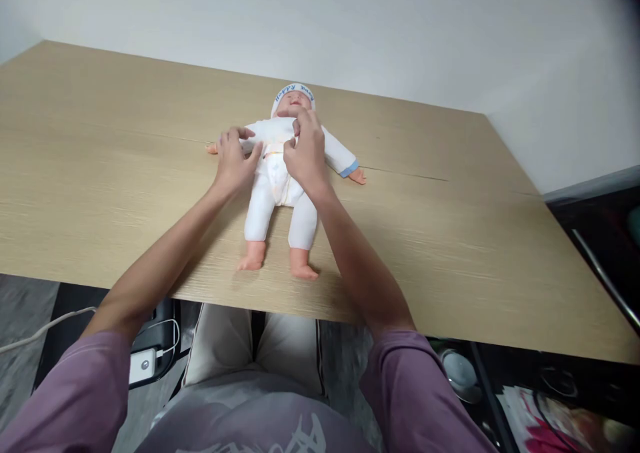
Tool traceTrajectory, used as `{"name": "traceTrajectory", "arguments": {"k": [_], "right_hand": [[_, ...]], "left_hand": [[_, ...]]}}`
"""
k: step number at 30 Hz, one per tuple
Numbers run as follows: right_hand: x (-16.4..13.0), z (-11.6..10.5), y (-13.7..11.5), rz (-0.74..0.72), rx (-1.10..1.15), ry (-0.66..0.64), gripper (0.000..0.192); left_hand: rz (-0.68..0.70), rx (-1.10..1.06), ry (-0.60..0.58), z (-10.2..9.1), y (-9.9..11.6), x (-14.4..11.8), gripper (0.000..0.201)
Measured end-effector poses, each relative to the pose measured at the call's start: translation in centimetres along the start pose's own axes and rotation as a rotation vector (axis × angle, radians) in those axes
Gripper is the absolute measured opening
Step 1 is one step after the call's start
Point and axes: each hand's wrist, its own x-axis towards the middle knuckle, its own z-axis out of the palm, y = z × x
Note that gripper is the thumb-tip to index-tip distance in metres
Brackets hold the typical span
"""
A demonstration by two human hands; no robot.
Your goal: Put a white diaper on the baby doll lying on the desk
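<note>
A baby doll (275, 130) lies on its back on the wooden table, its head away from me. It wears a white suit with blue cuffs and a white cap (296, 89) with blue lettering. A white diaper (278, 176) is around its hips, over the suit. My left hand (235, 158) is at the doll's side by the diaper's waist, thumb and fingers apart. Over the other side of the chest and waist is my right hand (307, 151), fingers bent and thumb apart from the index finger. Nothing shows in either hand. The right hand hides part of the diaper's waist.
The light wooden table (425, 239) reaches back to a white wall (350, 33). Below its front edge at left sits a white charger-like device (143, 365) with a cable. At lower right, a dark shelf holds a round glass-like item (459, 370) and papers (523, 406).
</note>
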Motion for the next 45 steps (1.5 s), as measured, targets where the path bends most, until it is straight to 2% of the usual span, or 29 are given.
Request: {"name": "traceTrajectory", "arguments": {"k": [2, 3, 4, 6, 9, 11, 13, 16, 18, 20, 24, 28, 33, 38, 45], "right_hand": [[-1.8, -1.3, -1.4, -0.045, 0.005, 0.070, 0.036], [-3.2, -1.9, -2.1, -0.073, 0.016, 0.090, 0.036], [-4.8, -2.6, -2.8, -0.101, 0.036, 0.096, 0.035], [-8.3, -3.8, -3.8, -0.134, 0.099, 0.066, 0.026], [-13.0, -5.1, -3.8, -0.119, 0.174, -0.077, 0.018], [-14.8, -5.6, -2.8, -0.081, 0.146, -0.180, 0.015], [-15.2, -5.8, -1.5, -0.028, 0.069, -0.214, 0.011], [-14.3, -5.5, 0.1, 0.061, -0.041, -0.161, 0.008], [-13.5, -4.9, 0.5, 0.109, -0.097, -0.127, 0.012], [-13.2, -4.2, 0.6, 0.117, -0.154, -0.108, 0.018], [-13.8, -3.5, 0.1, 0.059, -0.222, -0.113, 0.021], [-14.8, -3.5, -0.4, 0.056, -0.224, -0.117, 0.013], [-15.4, -3.5, -1.1, 0.026, -0.196, -0.095, 0.018], [-15.6, -3.4, -1.2, 0.031, -0.182, -0.129, 0.020], [-15.2, -2.7, -0.6, 0.129, -0.133, -0.072, 0.027]], "left_hand": [[0.070, 0.095, 0.036, -1.4, 3.3, -1.8, 0.029], [0.093, 0.114, 0.001, -2.1, 5.0, -2.9, 0.024], [0.119, 0.132, -0.068, -2.8, 6.5, -4.0, 0.021], [0.160, 0.144, -0.276, -4.1, 8.6, -6.0, 0.021], [0.201, 0.114, -0.640, -5.1, 8.8, -7.5, 0.028], [0.184, 0.100, -0.724, -5.1, 7.8, -7.6, 0.033], [0.090, 0.066, -0.671, -4.7, 6.6, -7.4, 0.036], [-0.076, 0.031, -0.540, -3.5, 5.3, -6.8, 0.041], [-0.115, 0.062, -0.464, -2.8, 5.0, -6.6, 0.044], [-0.115, 0.076, -0.430, -2.4, 4.9, -6.6, 0.044], [-0.058, 0.055, -0.450, -2.3, 5.1, -7.0, 0.045], [-0.015, 0.049, -0.446, -2.4, 5.0, -7.2, 0.037], [0.093, 0.068, -0.368, -2.4, 4.7, -7.3, 0.026], [0.133, 0.018, -0.391, -2.6, 5.3, -7.5, 0.028], [0.020, 0.022, -0.434, -2.5, 4.9, -7.4, 0.037]]}}
